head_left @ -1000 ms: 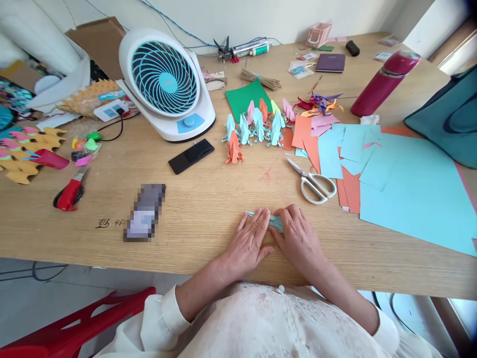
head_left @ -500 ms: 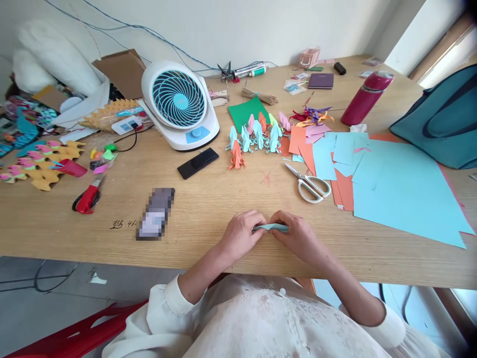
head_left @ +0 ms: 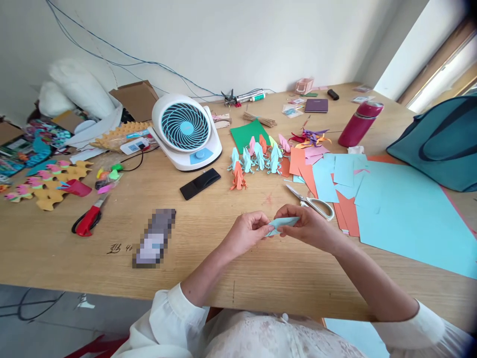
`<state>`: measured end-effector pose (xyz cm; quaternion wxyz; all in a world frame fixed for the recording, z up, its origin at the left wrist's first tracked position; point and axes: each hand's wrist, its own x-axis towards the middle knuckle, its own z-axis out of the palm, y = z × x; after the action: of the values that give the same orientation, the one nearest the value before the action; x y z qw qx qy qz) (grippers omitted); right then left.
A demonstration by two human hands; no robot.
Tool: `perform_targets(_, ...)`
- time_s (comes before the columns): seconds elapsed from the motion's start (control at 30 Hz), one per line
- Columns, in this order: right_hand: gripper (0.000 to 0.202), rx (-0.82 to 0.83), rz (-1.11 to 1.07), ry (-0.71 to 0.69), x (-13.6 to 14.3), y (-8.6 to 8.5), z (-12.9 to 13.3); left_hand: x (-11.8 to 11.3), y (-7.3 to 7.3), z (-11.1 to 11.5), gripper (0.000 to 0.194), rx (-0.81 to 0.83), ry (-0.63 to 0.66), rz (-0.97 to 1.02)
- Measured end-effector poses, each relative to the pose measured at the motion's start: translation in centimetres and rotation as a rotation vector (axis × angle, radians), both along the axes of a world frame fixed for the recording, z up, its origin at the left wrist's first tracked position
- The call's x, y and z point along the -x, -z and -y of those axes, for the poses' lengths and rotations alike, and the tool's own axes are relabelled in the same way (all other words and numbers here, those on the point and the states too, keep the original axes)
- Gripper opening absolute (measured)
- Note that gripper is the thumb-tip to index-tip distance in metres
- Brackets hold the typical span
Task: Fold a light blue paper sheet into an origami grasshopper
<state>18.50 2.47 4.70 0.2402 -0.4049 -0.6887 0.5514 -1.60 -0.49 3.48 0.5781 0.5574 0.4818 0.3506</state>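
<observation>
A small folded piece of light blue paper (head_left: 282, 223) is held between both hands over the front part of the table. My left hand (head_left: 250, 229) pinches its left end, and my right hand (head_left: 303, 224) grips the right end with thumb and fingers. Parts of the paper are hidden behind the fingers. White-handled scissors (head_left: 316, 205) lie just beyond my right hand. Farther back stand several folded paper figures in light blue, orange, pink and yellow, among them an orange figure (head_left: 237, 176) at the front.
Blue paper sheets (head_left: 413, 214) and orange strips lie to the right, near a red bottle (head_left: 360, 124) and a teal bag (head_left: 436, 144). On the left are a white fan (head_left: 186, 132), a black case (head_left: 200, 183), a phone (head_left: 154, 238) and red-handled scissors (head_left: 89, 219).
Both hands have lifted the folded paper slightly and turned it so that a broader face shows. The right hand has come nearer the white-handled scissors. The camera view has tilted up.
</observation>
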Motion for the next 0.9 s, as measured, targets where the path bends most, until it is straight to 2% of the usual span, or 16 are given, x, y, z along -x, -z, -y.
perform_targets(0.07, 0.029, 0.116, -0.228, 0.015, 0.0, 0.6, -0.8, -0.4, 0.3, -0.8, 0.038, 0.059, -0.07, 0.112)
perform_targets(0.13, 0.034, 0.178, -0.317, 0.039, 0.1, 1.5, -1.4, -0.8, 0.6, -1.4, 0.043, 0.106, -0.126, 0.201)
perform_targets(0.27, 0.031, 0.147, -0.238, 0.168, 0.5, 3.6, -1.8, -1.6, 1.8, -2.4, 0.047, 0.201, -0.157, 0.263)
perform_targets(0.33, 0.027, 0.115, -0.173, 0.197, 0.6, 4.2, -1.8, -1.7, 2.7, -2.8, 0.046, 0.185, -0.153, 0.231)
perform_targets(0.47, 0.022, 0.058, -0.059, 0.225, 0.9, 3.9, -1.4, -1.6, 4.0, -3.3, 0.039, 0.057, -0.137, 0.118)
perform_targets(0.57, 0.023, 0.023, -0.013, 0.258, 1.2, 3.6, -1.1, -1.2, 4.2, -3.3, 0.036, 0.037, -0.116, 0.074)
perform_targets(0.77, 0.034, 0.132, -0.178, 0.242, 1.3, 4.6, -0.9, -0.7, 3.7, -3.2, 0.037, 0.02, -0.081, 0.053)
perform_targets(0.9, 0.038, 0.161, -0.268, 0.217, 1.6, 4.3, -1.1, -0.5, 3.8, -3.1, 0.038, 0.014, -0.066, 0.07)
